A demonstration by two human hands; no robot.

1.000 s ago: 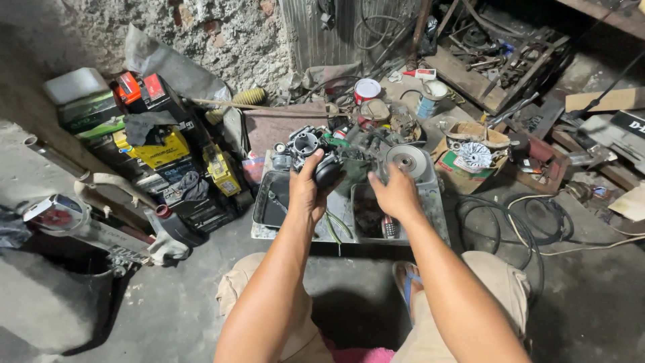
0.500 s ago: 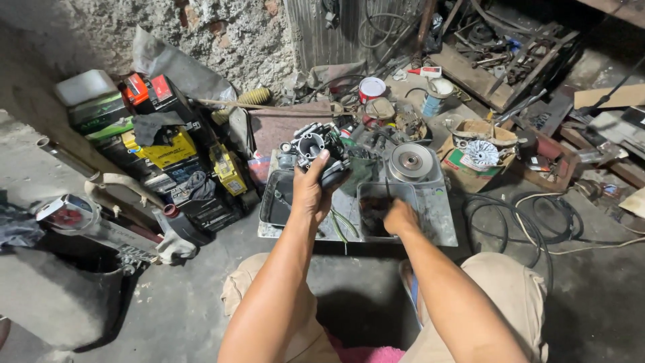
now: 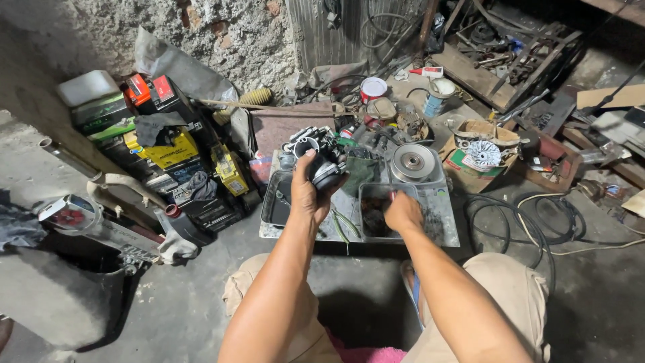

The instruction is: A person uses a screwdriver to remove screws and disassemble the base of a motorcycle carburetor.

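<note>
The left hand (image 3: pixel 306 195) held its grip closed around a dark engine part (image 3: pixel 321 160), lifted above the metal sheet's (image 3: pixel 440 225) left edge. The right hand (image 3: pixel 403 212) reached into the small tray (image 3: pixel 375 214) at the sheet's middle, fingers curled; I couldn't tell whether they held anything.

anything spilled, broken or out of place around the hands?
Nothing spilled or visibly broken. The left hand holds a dark engine part above the metal tray; the right hand reaches into a small grimy container. Loose parts, cans and cables are scattered about, and a black cable lies loosely coiled on the floor.
</note>
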